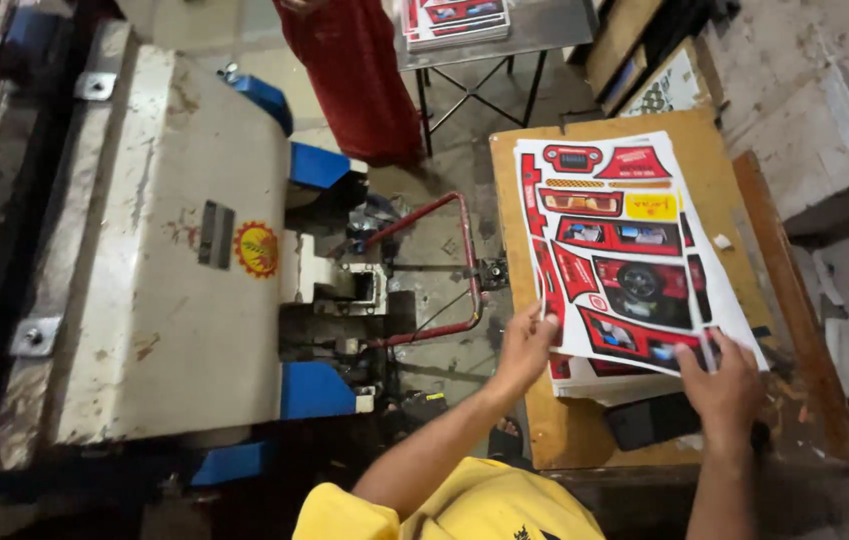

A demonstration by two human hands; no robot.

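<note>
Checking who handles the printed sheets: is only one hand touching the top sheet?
No, the left hand grips the top printed sheet at its left edge and the right hand holds its near edge.

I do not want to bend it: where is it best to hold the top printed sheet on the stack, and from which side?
Probably its near corners, from the person's side. The top printed sheet lies flat on the stack; left hand and right hand already meet that edge.

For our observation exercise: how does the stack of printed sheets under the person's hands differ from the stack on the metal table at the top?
The near stack lies on a wooden board, fully visible; the far stack sits on a grey metal table, cut by the frame edge. The left hand and right hand touch the near stack; nothing touches the far one. Both show red printing on white.
</note>
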